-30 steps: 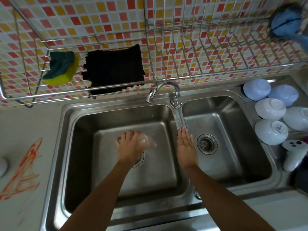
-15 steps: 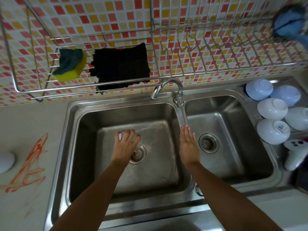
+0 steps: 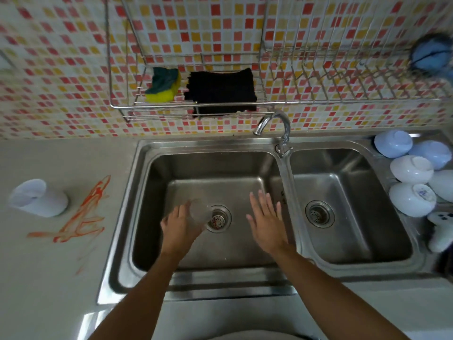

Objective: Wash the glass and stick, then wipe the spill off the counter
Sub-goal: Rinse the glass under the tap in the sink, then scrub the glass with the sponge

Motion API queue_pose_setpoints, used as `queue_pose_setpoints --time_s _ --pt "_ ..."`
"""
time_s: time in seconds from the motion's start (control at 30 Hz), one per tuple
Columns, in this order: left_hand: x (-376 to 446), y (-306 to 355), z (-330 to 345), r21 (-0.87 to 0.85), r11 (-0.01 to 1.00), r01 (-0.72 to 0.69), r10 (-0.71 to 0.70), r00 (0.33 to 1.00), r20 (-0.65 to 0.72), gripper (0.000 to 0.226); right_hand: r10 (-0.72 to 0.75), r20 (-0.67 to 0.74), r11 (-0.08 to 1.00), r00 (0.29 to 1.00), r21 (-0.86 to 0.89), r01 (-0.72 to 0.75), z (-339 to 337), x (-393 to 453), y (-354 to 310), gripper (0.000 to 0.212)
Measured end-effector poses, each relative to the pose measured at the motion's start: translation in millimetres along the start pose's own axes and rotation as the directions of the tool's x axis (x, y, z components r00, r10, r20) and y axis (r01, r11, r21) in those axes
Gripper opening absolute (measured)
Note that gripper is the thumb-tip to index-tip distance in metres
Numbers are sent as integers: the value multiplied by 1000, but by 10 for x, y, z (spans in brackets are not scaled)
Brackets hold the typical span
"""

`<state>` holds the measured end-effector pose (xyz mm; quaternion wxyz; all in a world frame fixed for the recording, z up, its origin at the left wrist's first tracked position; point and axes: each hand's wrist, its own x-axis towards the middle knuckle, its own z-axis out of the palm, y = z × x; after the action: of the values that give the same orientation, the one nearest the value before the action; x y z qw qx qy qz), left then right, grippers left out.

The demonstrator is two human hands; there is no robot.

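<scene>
Over the left basin (image 3: 157, 241) our left hand (image 3: 180, 225) grips the glass (image 3: 199, 211); right hand (image 3: 266, 223) spread flat, holding nothing; spill (image 3: 81, 214) on worktop's left.

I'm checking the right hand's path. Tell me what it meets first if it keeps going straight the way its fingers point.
The right hand, open and flat, points toward the back of the left basin. Nothing lies ahead until that back wall, with the faucet above it. Depth is hard to judge here.

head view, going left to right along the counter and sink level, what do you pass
white cup → orange spill → left hand on the glass → left drain → right hand → right drain → upturned bowls
</scene>
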<state>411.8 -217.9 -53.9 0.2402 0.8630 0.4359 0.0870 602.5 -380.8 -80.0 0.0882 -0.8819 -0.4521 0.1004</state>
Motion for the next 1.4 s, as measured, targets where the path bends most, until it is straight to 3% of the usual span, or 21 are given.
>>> queue_pose_setpoints --time_s 0.23,0.4,0.53,0.6,0.67,0.77,0.83,0.93,1.07,1.1,1.2,1.23,1.4 --pt "-28 -68 -567 -112 992 -53 34 985 -170 80 -123 -329 946 936 245 211 -637 292 -913 53" --pt "156 -6 -1109 -95 975 -203 159 924 -349 78 -157 -645 839 747 311 446 -1366 577 -1554 48" --pt "317 83 -1496 -86 962 -258 202 889 -411 82 -162 -778 813 607 243 528 -1942 907 -1954 37" --pt "380 95 -1626 -75 961 -266 211 882 -422 81 -166 -757 835 632 233 499 -2169 1120 -2113 35" --pt "415 96 -1713 -85 958 -274 213 880 -425 80 -174 -682 869 710 233 436 -2322 1323 -2242 35" --pt "449 62 -1770 -99 958 -269 202 878 -434 79 -58 -444 929 894 304 211 -2430 1612 -2355 38" --pt "474 20 -1776 -100 960 -261 194 879 -435 79 38 -283 945 958 321 57 -2459 1780 -2403 43" --pt "492 -43 -1758 -96 959 -267 202 880 -430 77 112 -130 917 985 394 -52 -2467 1931 -2493 59" --pt "493 -105 -1752 -100 958 -268 205 889 -410 79 191 -27 773 981 620 -133 -2524 1989 -2575 92" --pt "495 -122 -1750 -101 958 -268 207 892 -402 80 199 -15 738 980 660 -139 -2536 1995 -2579 84" --pt "516 -174 -1735 -82 961 -266 217 900 -379 82 225 -137 661 965 749 -48 -2583 1913 -2533 13" --pt "525 -190 -1723 -63 962 -267 226 902 -368 82 217 -194 638 957 770 11 -2607 1830 -2497 4" --pt "570 -212 -1657 -56 956 -289 261 918 -298 82 176 -362 539 915 814 218 -2580 1211 -2199 10"
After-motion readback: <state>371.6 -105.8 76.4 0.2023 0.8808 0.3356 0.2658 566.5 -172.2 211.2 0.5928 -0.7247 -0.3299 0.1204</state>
